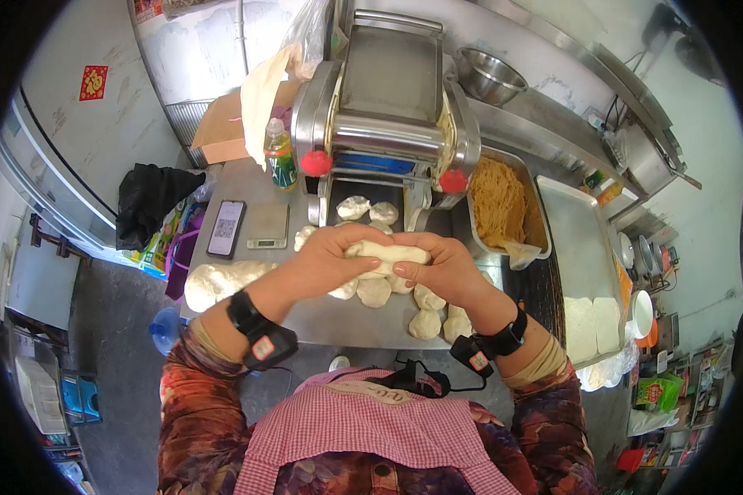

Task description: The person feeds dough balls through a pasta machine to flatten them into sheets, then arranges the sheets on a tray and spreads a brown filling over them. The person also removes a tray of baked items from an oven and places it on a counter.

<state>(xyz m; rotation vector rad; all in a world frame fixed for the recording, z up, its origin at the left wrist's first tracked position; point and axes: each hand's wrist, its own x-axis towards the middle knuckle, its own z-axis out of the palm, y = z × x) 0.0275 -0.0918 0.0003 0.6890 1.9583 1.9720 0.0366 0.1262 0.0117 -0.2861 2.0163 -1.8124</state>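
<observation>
Between both hands I hold a pale roll of dough (390,254), above the middle of the steel table. My left hand (332,257) curls round its left end, thumb pressed on the near side. My right hand (439,264) grips the right end the same way, with its thumb tip near the left one. Beneath and around them lie several round dough pieces (374,292), partly covered by my hands. More dough pieces (425,323) sit by the table's front edge to the right. A large dough lump (220,283) rests at the left, beside my left forearm.
Behind my hands stands a steel dough-rolling machine (388,124) with red knobs. Left are a small scale (268,226), a phone (226,228) and a bottle (280,155). At right, a pan of brown filling (499,202) sits beside a metal tray (565,239) holding flat dough sheets.
</observation>
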